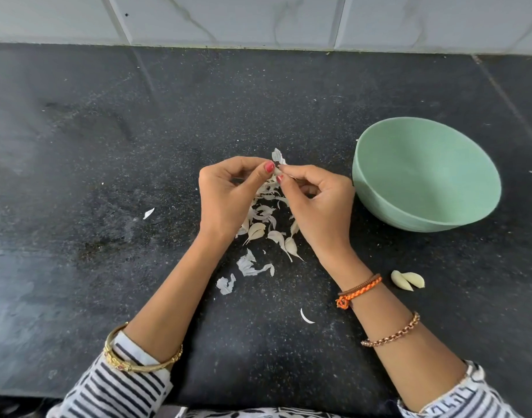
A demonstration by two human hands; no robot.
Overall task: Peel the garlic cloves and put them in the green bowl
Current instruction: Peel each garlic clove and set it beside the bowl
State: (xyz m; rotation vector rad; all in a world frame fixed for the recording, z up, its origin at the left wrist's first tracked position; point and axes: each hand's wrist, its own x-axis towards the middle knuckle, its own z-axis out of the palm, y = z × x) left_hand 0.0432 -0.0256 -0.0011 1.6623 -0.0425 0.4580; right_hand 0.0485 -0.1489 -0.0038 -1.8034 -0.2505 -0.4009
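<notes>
Peeling in progress. The left hand (225,194) and right hand (319,203) meet above the counter (108,176), fingertips together, both pinching one clove (277,171) between them; the clove itself is almost hidden by the fingers. A flake of skin (278,155) stands up from the pinch, just beyond the fingertips, which suggests the skin is partly lifted but not yet off.

Directly beneath the hands lies a heap of peelings (266,203). Toward the wrists, still between the forearms, lie several unpeeled cloves (257,230) with tails, and nearer the person more torn skin (249,265). Outside the right wrist, two peeled cloves (408,280) rest touching each other on the counter. The bowl (426,173) sits just beyond the right hand, on its outer side, tilted toward the camera; no clove shows in it.

Judged stage: early to middle, with one clove in hand, several waiting, none bowled. The next move calls for stripping the remaining skin with a thumbnail pull, then a short carry to the right by the right hand to drop the clove in the bowl; the two bare cloves by the wrist need the same transfer.
</notes>
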